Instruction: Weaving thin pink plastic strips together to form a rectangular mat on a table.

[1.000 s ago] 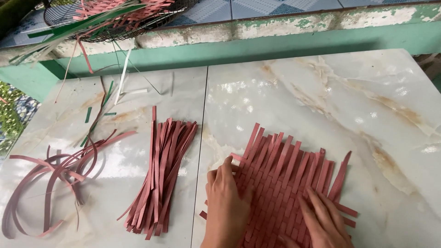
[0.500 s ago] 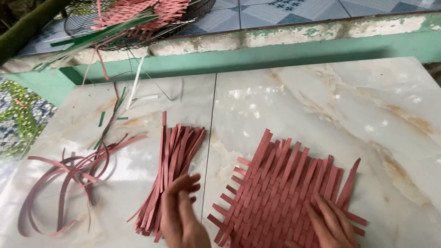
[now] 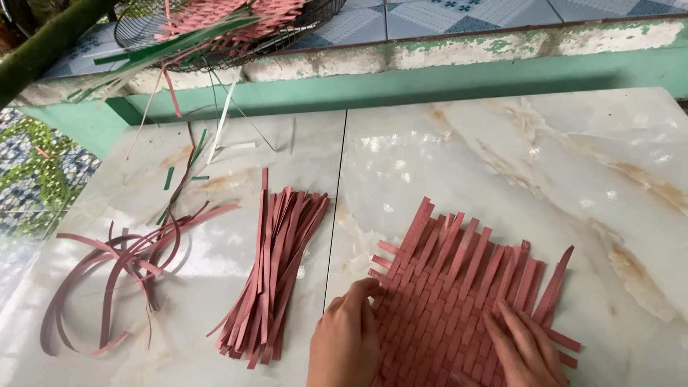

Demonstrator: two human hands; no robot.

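On marble: woven pink mat [image 3: 459,301].

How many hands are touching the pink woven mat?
2: the left hand rests on the left edge of the pink woven mat, and the right hand lies flat on its lower right part.

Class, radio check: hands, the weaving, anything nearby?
Left hand flat at woven pink mat left edge. Right hand pressing mat's lower right. Strip bundle lies apart, left of mat; nothing in the way.
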